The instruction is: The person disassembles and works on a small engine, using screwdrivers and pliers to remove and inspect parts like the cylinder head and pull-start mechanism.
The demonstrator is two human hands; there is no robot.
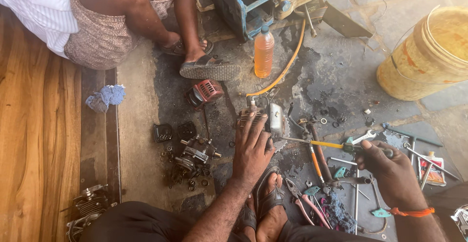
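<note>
Engine part (261, 120) sits pinned under my flat left hand (252, 147) while my right hand (385, 166) grips a yellow-handled screwdriver (321, 144) that, I judge, could slip on the greasy metal.

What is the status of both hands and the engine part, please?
Left hand pressing engine part down. Right hand gripping yellow-shafted screwdriver, tip at part. Loose tools around.

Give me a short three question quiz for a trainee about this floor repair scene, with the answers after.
1. True or false: the left hand rests flat on the small grey metal engine part.
2. Which hand grips the yellow-shafted screwdriver?
3. The clear plastic bottle of orange liquid stands: A) upright, B) on its side, C) inside the yellow plastic bucket.

Key: 1 true. 2 the right hand. 3 A.
</note>
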